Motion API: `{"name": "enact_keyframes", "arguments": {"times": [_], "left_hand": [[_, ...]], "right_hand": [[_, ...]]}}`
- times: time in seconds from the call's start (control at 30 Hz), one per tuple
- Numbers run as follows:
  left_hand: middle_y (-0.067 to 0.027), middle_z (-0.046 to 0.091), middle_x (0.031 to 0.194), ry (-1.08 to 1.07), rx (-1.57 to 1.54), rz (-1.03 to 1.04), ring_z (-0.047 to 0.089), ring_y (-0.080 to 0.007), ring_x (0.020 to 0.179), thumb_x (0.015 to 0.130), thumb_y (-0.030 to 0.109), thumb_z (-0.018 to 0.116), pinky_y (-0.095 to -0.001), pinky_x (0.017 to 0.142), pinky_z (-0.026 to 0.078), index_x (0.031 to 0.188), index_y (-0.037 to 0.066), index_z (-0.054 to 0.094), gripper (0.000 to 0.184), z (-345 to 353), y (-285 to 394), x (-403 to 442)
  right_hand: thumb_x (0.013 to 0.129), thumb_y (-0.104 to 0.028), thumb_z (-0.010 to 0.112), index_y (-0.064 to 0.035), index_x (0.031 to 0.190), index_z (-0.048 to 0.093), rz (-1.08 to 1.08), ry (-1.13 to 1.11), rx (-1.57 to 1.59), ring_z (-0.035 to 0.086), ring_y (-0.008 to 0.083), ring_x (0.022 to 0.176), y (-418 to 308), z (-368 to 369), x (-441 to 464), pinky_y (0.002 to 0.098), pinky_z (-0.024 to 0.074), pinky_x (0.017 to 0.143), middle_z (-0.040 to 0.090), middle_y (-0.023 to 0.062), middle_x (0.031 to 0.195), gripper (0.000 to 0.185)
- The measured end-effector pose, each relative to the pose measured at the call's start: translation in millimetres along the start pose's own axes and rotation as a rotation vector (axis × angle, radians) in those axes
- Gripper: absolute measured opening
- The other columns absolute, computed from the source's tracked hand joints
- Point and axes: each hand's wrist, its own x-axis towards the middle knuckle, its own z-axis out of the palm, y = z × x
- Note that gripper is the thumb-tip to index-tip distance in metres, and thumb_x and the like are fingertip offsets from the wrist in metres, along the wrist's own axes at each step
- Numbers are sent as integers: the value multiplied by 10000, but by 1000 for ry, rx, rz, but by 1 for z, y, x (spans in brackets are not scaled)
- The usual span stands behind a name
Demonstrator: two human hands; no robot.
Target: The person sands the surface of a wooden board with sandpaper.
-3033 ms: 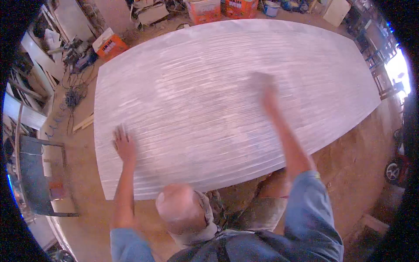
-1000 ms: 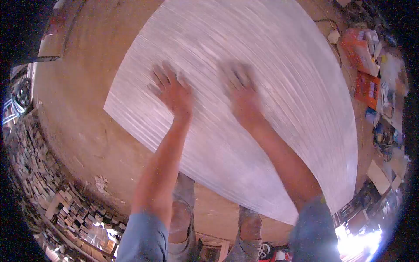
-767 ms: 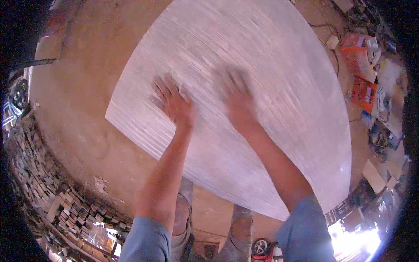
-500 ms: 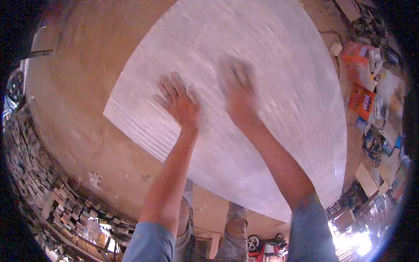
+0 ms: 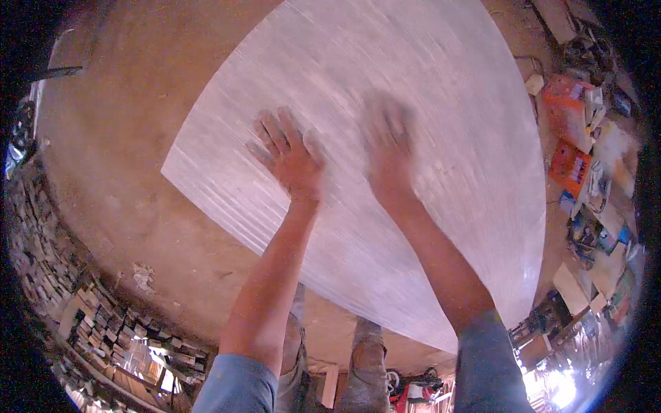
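A large pale, whitish panel [image 5: 454, 199] with fine streaks and ridged lines along its near left edge lies before me. My left hand [image 5: 289, 155] rests flat on it, palm down, fingers spread and greyed as if with dust. To its right is my right hand [image 5: 391, 148], also over the panel with the arm stretched forward. Motion smears its fingers, so I cannot make out whether anything lies under them.
A broad brown surface [image 5: 117, 151] extends under and around the panel. Stacked small wooden pieces [image 5: 103, 330] line the lower left. Orange-red boxes [image 5: 570, 165] and mixed clutter lie along the right. My legs [image 5: 365, 365] stand at the near edge.
My right hand has shifted slightly to the right across the panel. My left hand stays flat, its fingers turned a little more forward. The view has moved slightly.
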Motion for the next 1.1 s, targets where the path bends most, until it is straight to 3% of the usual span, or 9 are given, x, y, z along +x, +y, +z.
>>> {"name": "enact_keyframes", "arguments": {"times": [0.1, 0.2, 0.3, 0.43, 0.63, 0.73, 0.87, 0.97, 1.1], "left_hand": [[-192, 174, 1552, -7, -7, -2, 106, -352, 1448, 961, 371, 378, -596, 1133, 38, 1495, 95, 230, 619, -4, 2, 0], [-191, 170, 1552, -14, 24, 12, 102, -350, 1449, 970, 369, 365, -598, 1131, 33, 1494, 95, 232, 606, -1, 7, -4], [-190, 168, 1552, -2, -24, -18, 95, -351, 1450, 968, 379, 375, -594, 1132, 29, 1496, 98, 223, 617, -6, 6, -5], [-183, 157, 1557, -16, -64, -23, 91, -351, 1450, 961, 378, 388, -595, 1132, 18, 1504, 108, 206, 633, -8, -1, -1], [-181, 140, 1562, -32, -59, -7, 80, -354, 1452, 953, 371, 399, -598, 1130, 6, 1507, 110, 197, 644, -8, -1, -3], [-181, 127, 1565, -86, 2, -13, 69, -353, 1453, 957, 377, 392, -593, 1132, 4, 1505, 105, 198, 643, -7, 3, -5], [-182, 122, 1565, -27, -33, 6, 62, -351, 1454, 966, 383, 377, -571, 1142, 6, 1499, 82, 206, 636, -10, 8, -6], [-187, 139, 1560, -20, 26, 1, 78, -351, 1452, 970, 384, 371, -560, 1147, 7, 1498, 72, 207, 635, -10, 4, -4], [-187, 153, 1557, -41, -4, -20, 83, -346, 1452, 971, 387, 372, -565, 1145, 8, 1502, 78, 203, 637, -10, 1, -2]], "right_hand": [[830, -80, 533, -58, 1354, 476, -55, 144, 130, 321, 299, 1364, -53, 19, 109, 499, 180, 1153, 392, 62, 1468, 528], [840, -102, 534, -75, 1394, 427, -141, 145, 108, 309, 278, 1374, -54, 18, 98, 464, 171, 1165, 375, 41, 1484, 565], [854, -187, 560, -141, 1438, 378, -153, -206, 7, 309, 321, 1362, -2, -8, -28, 485, 128, 1178, 358, 41, 1485, 613], [809, -63, 553, -101, 1382, 459, 7, -396, 8, 237, 277, 1416, 34, -40, -145, 520, 128, 1179, 342, 43, 1502, 582], [822, -129, 545, -91, 1354, 486, -179, 69, 91, 351, 274, 1334, -46, 12, 64, 496, 204, 1148, 378, 39, 1483, 537], [850, -193, 531, -101, 1345, 500, -40, 207, -19, 303, 267, 1376, -77, 40, 152, 459, 144, 1173, 363, 37, 1494, 504], [901, -175, 476, -118, 1360, 488, -64, 18, 17, 223, 285, 1422, -17, 8, 34, 468, 97, 1185, 296, 43, 1531, 463], [815, 48, 470, -85, 1407, 403, 115, -239, -223, 184, 303, 1437, 47, -25, -124, 499, 85, 1181, 302, 88, 1522, 611], [751, 84, 464, -75, 1374, 435, 352, -15, -117, 219, 315, 1422, 55, -30, -162, 512, 123, 1167, 324, 143, 1499, 644]]}}
